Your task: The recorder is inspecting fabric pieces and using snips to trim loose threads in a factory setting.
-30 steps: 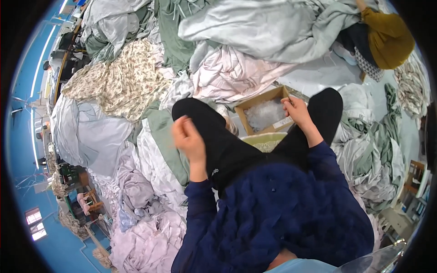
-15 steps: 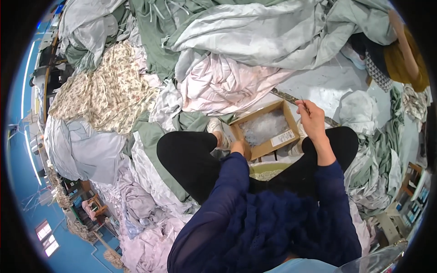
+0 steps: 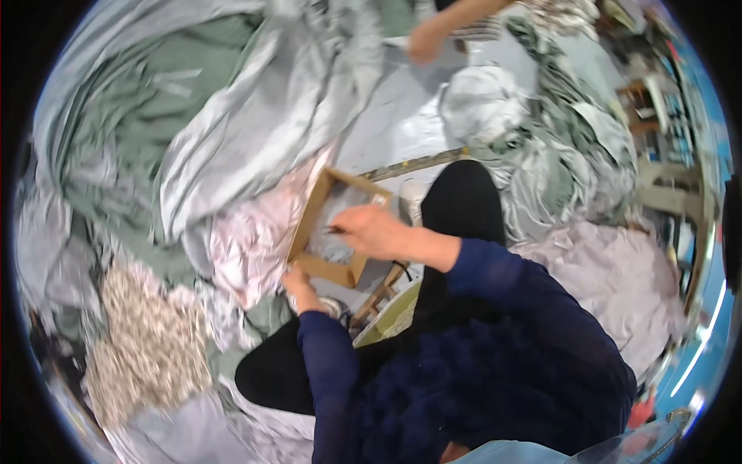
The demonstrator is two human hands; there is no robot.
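Note:
An open cardboard box point(image 3: 338, 273) stands tilted between my knees, with crumpled clear plastic point(image 3: 334, 247) inside. My left hand point(image 3: 300, 284) is closed on the box's near left corner. Over the box opening, my right hand point(image 3: 372, 232) pinches a small, dark, thin object point(image 3: 335, 230). Most of that object is hidden by the fingers, and blur keeps its kind from showing.
Heaps of grey and green fabric point(image 3: 255, 116) lie beyond the box, with pink cloth point(image 3: 259, 240) on its left. Another person's hand point(image 3: 425, 42) reaches in at the top. A yellow-green seat point(image 3: 390, 317) shows between my legs.
My view has swung right. My right hand has come down from beside the box to over its opening, still pinching the dark object. My left hand stays at the box's corner.

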